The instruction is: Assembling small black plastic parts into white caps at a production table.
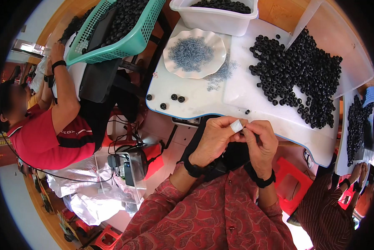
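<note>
Just over the table's near edge, my left hand (212,139) and my right hand (262,146) meet fingertip to fingertip, both pinched closed. Whatever lies between the fingers is too small or hidden to make out. A white strip like tape (236,126) shows at my left thumb. Close beyond the fingers, one small black piece (247,111) rests on the table. Left of it are several round black pieces (174,97). A large heap of black ring-like pieces (297,79) spreads over the right side. Tiny translucent grey-blue parts (191,54) fill a scalloped white plate (169,66).
A white tub (214,21) of black pieces stands at the back, and a clear bin (353,62) tips over the heap. At left, a green basket (130,48) sits near a person in red (55,133). Another person (324,208) works at right. Red stools (293,183) stand below.
</note>
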The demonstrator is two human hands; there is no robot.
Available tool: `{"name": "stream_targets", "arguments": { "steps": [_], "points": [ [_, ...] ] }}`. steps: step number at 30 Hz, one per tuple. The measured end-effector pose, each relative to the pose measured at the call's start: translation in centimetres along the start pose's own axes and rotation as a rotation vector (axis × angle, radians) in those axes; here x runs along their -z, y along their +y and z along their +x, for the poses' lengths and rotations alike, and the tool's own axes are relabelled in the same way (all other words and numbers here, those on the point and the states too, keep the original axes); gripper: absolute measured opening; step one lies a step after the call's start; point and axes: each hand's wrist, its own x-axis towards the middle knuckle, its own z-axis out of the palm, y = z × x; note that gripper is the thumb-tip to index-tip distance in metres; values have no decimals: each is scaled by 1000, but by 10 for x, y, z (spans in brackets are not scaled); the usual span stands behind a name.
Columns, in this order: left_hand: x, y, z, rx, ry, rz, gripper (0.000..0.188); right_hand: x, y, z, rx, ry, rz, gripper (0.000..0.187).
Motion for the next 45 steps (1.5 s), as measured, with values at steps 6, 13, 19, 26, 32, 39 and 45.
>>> {"name": "stream_targets", "arguments": {
  "steps": [6,13,19,26,32,39,45],
  "points": [
    [-9,12,-6,-54,1,129,27,-1,1,5,65,9,-139,17],
    [2,8,1,-184,74,365,27,-10,1,13,37,23,-142,17],
    [-2,15,4,-327,53,336,26,-17,10,14,-3,70,-87,16],
    [3,14,5,-364,64,380,26,-24,10,15,-52,108,38,15],
    [1,22,6,-359,66,448,28,-26,12,18,-39,124,21,14],
    [8,28,28,-381,86,698,23,-42,23,18,-309,198,142,13],
    [17,31,51,-459,125,945,19,-45,27,30,-544,123,286,23]
  ]
}}
